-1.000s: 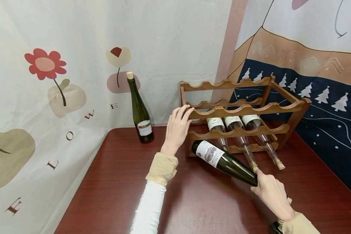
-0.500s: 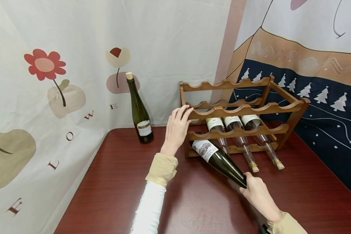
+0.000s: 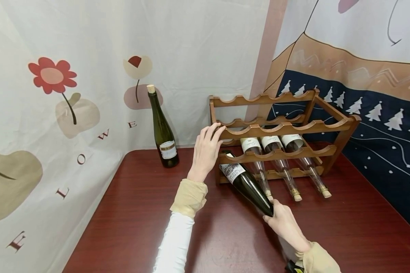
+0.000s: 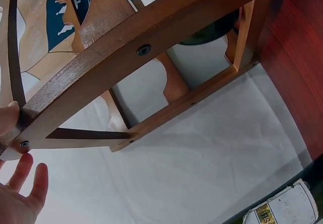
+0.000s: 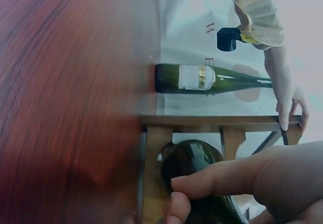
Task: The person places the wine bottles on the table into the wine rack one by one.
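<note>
My left hand (image 3: 206,149) holds the front left top corner of a wooden wine rack (image 3: 280,131). In the left wrist view, thumb and fingers lie on either side of that corner. My right hand (image 3: 288,223) grips the neck of a dark green wine bottle (image 3: 251,189) with a white label. This bottle slants, its base inside the leftmost lower slot and its neck toward me; the cork end is hidden by the hand. Beside it in the lower row lie several clear bottles (image 3: 281,163) with corks pointing forward.
A green corked bottle (image 3: 164,132) stands upright on the reddish-brown table (image 3: 140,212), left of the rack, close to the printed curtain (image 3: 198,68). Scalloped upper rails (image 3: 259,99) of the rack carry no bottle. A dark patterned cloth (image 3: 389,144) hangs at the right.
My right hand has moved left, taking the dark green bottle with it. The bottle's base has passed behind the rack's lower front rail. My left hand has stayed on the corner.
</note>
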`<state>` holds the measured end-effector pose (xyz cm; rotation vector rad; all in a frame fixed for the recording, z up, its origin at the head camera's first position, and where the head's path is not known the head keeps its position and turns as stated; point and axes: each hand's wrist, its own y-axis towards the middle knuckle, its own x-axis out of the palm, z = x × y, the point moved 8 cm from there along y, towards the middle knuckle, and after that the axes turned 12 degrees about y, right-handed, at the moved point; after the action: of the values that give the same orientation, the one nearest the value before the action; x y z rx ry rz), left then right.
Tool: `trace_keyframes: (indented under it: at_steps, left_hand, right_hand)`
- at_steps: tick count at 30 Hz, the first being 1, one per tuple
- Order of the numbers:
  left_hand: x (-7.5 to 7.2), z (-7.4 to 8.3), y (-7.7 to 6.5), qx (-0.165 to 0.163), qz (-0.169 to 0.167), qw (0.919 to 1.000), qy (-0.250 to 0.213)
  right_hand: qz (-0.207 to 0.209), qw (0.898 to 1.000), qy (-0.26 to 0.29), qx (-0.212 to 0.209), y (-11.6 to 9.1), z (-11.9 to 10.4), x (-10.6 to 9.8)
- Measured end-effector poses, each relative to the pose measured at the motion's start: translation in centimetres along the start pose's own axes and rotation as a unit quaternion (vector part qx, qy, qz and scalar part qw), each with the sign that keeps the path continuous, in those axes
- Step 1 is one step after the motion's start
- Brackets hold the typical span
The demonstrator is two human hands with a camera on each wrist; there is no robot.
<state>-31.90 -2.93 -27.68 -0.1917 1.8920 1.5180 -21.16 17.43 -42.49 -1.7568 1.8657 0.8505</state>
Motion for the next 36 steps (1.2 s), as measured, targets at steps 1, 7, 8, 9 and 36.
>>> trace_keyframes:
  at_steps: [1, 7, 8, 9, 36]
  left_hand:
    - [0.0, 0.0, 0.0, 0.0, 0.001, 1.0, 0.0]
    - [0.1, -0.1, -0.1, -0.002, -0.003, 1.0, 0.0]
    - [0.1, -0.1, -0.1, -0.002, -0.005, 1.0, 0.0]
    - [0.2, -0.2, -0.1, -0.002, -0.007, 1.0, -0.001]
    - [0.3, -0.1, -0.2, -0.012, -0.001, 0.9999, -0.007]
  right_hand:
    - [0.001, 1.0, 0.005, 0.003, 0.1, 0.0, 0.2]
    - [0.008, 0.999, 0.03, 0.013, 0.8, -0.1, 1.6]
    - [0.008, 0.999, 0.036, 0.015, 1.0, -0.2, 1.9]
    - [0.007, 0.999, 0.042, 0.018, 1.1, -0.1, 2.2]
    - [0.052, 0.983, 0.159, 0.081, 5.9, -0.9, 6.9]
